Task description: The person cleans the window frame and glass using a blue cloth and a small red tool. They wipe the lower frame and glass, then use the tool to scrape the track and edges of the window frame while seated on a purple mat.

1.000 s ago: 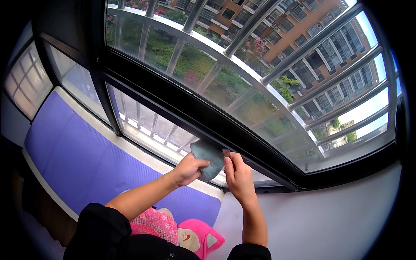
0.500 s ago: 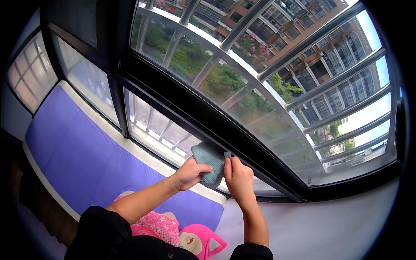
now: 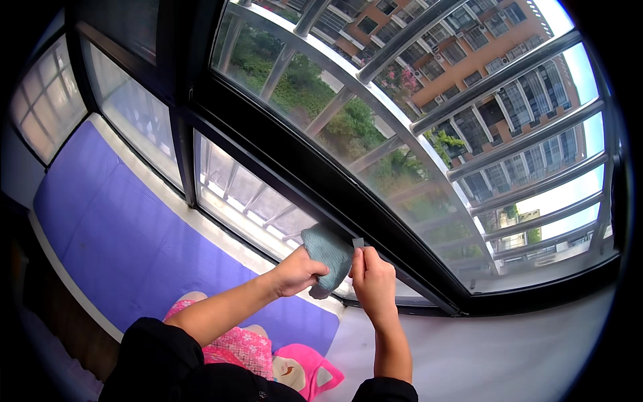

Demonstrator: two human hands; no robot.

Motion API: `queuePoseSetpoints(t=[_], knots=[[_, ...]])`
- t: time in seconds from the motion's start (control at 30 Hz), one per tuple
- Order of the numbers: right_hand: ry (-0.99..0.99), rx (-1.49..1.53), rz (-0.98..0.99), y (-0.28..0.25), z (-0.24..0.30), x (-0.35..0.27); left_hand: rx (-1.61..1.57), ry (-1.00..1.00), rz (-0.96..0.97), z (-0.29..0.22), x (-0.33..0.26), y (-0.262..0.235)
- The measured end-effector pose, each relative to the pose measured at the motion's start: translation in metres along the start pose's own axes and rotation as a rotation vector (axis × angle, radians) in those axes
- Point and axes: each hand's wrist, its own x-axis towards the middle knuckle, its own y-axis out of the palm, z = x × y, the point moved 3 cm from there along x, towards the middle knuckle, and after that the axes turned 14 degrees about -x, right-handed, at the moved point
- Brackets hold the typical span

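A folded grey-green cloth (image 3: 327, 253) hangs from my left hand (image 3: 297, 272), the thumb pressed over its lower face and the other fingers behind it. Close by on the right, my right hand (image 3: 374, 278) pinches a small flat grey piece (image 3: 358, 242) between thumb and fingertips; its exact kind cannot be made out. The piece sticks up past the fingertips, in front of the black window frame (image 3: 295, 157). The cloth's right edge lies next to the right fingers; whether they touch is unclear.
Purple matting (image 3: 134, 208) covers the ledge at left, below the lower panes. A pink hooded plush toy (image 3: 308, 368) and pink patterned fabric (image 3: 238, 348) lie near my body. Metal bars (image 3: 375, 144) run outside the large pane. A white surface (image 3: 455, 348) spreads at lower right.
Both hands and the cloth appear slightly farther right as the view shifts a little. The cloth's folds have changed shape. Both hands keep their hold.
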Motion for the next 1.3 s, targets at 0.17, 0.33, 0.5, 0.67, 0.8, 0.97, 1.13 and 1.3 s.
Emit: queuePoseSetpoints(t=[0.17, 0.33, 0.5, 0.67, 0.8, 0.97, 1.13, 1.3], knots=[[-0.022, 0.001, -0.017, 0.001, 0.003, 0.003, -0.045, 0.032, -0.016, -0.003, -0.001, -0.003], [-0.029, 0.016, -0.038, 0.000, 0.008, 0.007, -0.053, 0.030, 0.004, -0.003, -0.002, -0.002], [-0.008, 0.018, -0.024, -0.002, 0.007, 0.006, -0.072, 0.038, 0.000, -0.008, -0.005, 0.002], [0.002, -0.006, 0.024, -0.008, 0.008, 0.006, -0.077, 0.044, -0.009, -0.015, -0.007, -0.008], [0.004, 0.208, 0.081, -0.002, 0.030, 0.017, -0.137, 0.190, -0.054, -0.029, -0.014, -0.018], [0.066, 0.493, 0.230, 0.016, 0.058, 0.008, -0.187, 0.703, -0.127, -0.090, -0.048, -0.026], [0.102, 0.601, 0.323, 0.035, 0.081, -0.010, 0.369, 1.399, -0.424, -0.177, -0.073, -0.053], [0.227, 0.704, 0.399, 0.058, 0.080, -0.037, 0.697, 1.614, -0.585, -0.244, -0.052, -0.063]])
